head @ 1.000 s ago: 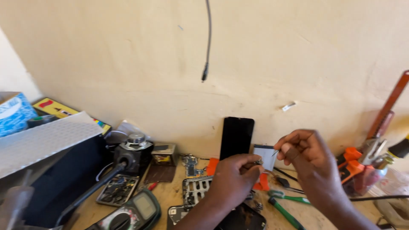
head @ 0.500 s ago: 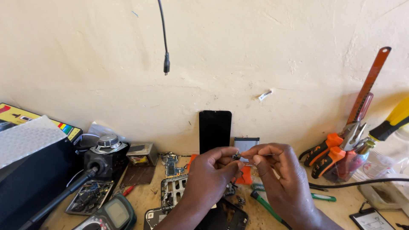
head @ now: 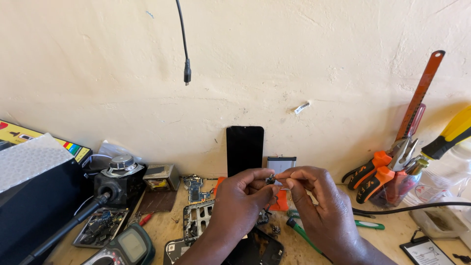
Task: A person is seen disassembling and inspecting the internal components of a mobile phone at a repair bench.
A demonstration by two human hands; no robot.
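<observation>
There are two bare hands, one black flat phone screen (head: 245,149) leaning on the wall, two orange-handled pliers (head: 374,172), one grey-green multimeter (head: 128,246), and one hanging black cable (head: 184,44).

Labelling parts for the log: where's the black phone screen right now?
In the head view the black phone screen stands upright against the wall at centre, just left of the small grey battery, behind the left hand and right hand.

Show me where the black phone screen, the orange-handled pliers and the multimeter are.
black phone screen (head: 245,149), head view, middle of glass.
orange-handled pliers (head: 374,172), head view, on a handle.
multimeter (head: 131,244), head view, its display.
</observation>
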